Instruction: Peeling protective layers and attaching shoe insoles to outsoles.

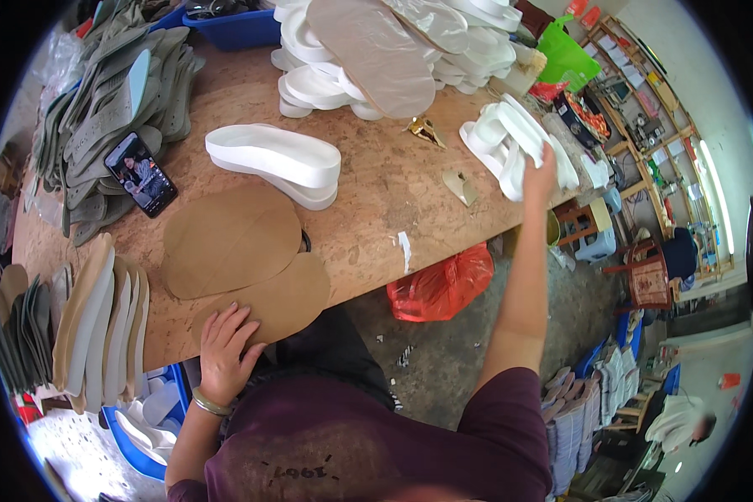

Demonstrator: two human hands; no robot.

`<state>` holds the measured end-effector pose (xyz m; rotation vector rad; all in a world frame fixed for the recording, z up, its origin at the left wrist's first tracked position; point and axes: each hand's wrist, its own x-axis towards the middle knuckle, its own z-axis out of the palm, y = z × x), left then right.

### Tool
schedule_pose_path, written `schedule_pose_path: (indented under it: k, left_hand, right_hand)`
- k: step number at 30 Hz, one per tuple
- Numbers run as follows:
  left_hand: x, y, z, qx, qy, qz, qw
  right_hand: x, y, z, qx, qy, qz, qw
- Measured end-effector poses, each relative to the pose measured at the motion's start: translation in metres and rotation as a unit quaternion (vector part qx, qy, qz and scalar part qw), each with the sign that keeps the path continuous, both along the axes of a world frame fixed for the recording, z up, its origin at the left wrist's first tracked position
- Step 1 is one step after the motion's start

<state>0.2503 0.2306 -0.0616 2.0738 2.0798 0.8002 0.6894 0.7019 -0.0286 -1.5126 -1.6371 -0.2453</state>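
My left hand [226,343] lies flat, fingers slightly spread, on the lower of two brown sole-shaped sheets [289,297] at the table's front edge. The other brown sheet [230,243] sits just behind it, partly overlapping. Far to the right, my right arm is stretched out and my right hand [540,177] grips a white shoe sole [519,130] in a small pile near the table's right edge. My fingertips there are partly hidden. Between the hands, a pair of white shoe soles [276,155] rests stacked on the wooden table [376,184].
Grey insoles [163,84] heap at the far left beside a lit phone [140,176]. A row of upright insoles [100,326] stands at the left edge. White soles [309,88] are piled at the back under brown sheets. Below the table hangs a red plastic bag [443,284].
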Motion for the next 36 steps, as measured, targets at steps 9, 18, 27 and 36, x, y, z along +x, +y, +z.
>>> schedule_pose_path:
  k: [9,18,27,36]
  left_hand:
    - [-0.006,0.002,0.004,-0.003,-0.042,-0.003,0.999]
    - [-0.007,-0.004,-0.004,-0.004,-0.065,-0.001,0.998]
    - [-0.006,-0.004,-0.001,-0.006,-0.036,0.014,0.999]
    - [-0.006,-0.007,-0.004,0.006,-0.041,0.001,0.999]
  right_hand:
    - [0.094,0.113,-0.023,-0.174,-0.126,0.052,0.975]
    - [0.071,0.088,-0.003,-0.004,-0.219,-0.041,0.975]
    - [-0.089,-0.098,0.082,0.273,-0.119,0.205,0.932]
    - [-0.256,-0.202,0.081,0.180,-0.267,0.433,0.842]
